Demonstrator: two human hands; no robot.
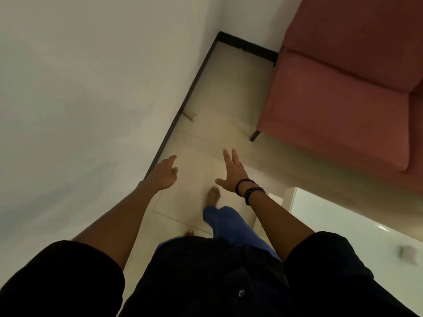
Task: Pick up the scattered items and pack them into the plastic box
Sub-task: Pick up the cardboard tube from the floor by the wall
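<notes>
A small beige oblong item (pixel 189 115) lies on the pale tiled floor (pixel 219 92) against the dark skirting board, ahead of me. My left hand (pixel 163 172) is stretched forward with relaxed fingers and holds nothing. My right hand (pixel 231 172), with dark bead bracelets on its wrist, is held out with fingers spread and is empty too. Both hands hover well short of the beige item. No plastic box is in view.
A white wall (pixel 80 99) runs along the left. A red sofa (pixel 343 88) on dark legs stands at the right. A white table (pixel 357 227) with a small grey object (pixel 408 253) is at the lower right. My bare feet stand on the floor.
</notes>
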